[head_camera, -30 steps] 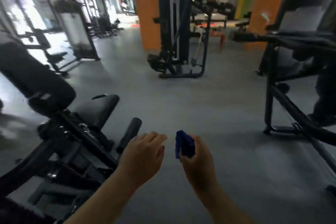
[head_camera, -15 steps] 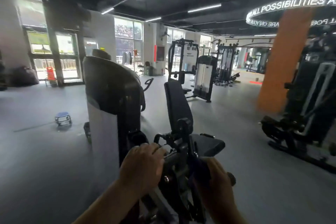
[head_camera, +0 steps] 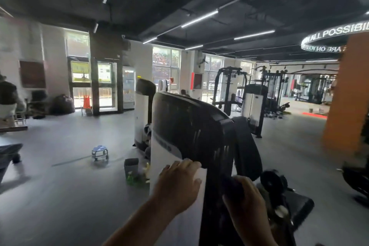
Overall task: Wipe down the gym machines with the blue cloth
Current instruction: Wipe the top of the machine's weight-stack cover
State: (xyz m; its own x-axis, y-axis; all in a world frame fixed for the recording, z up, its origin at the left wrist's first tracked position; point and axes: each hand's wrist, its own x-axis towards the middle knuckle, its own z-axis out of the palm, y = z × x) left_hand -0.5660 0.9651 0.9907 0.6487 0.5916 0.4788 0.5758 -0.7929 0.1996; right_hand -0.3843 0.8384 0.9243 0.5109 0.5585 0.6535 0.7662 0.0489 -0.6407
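A gym machine with a black-and-white weight-stack shroud stands right in front of me. Its black back pad and seat lie to the right. My right hand grips the bunched blue cloth, which looks dark in the shadow, close to the shroud's black edge. My left hand is raised before the white panel with fingers loosely curled and nothing in it. Whether it touches the panel is unclear.
On the grey floor to the left are a small blue stool, a grey bin and some green items. An orange pillar rises at right. More machines stand behind. A person is at far left.
My view has swung left from open floor to this machine, whose shroud now fills the centre. Both hands have risen toward it, the cloth still in my right hand.
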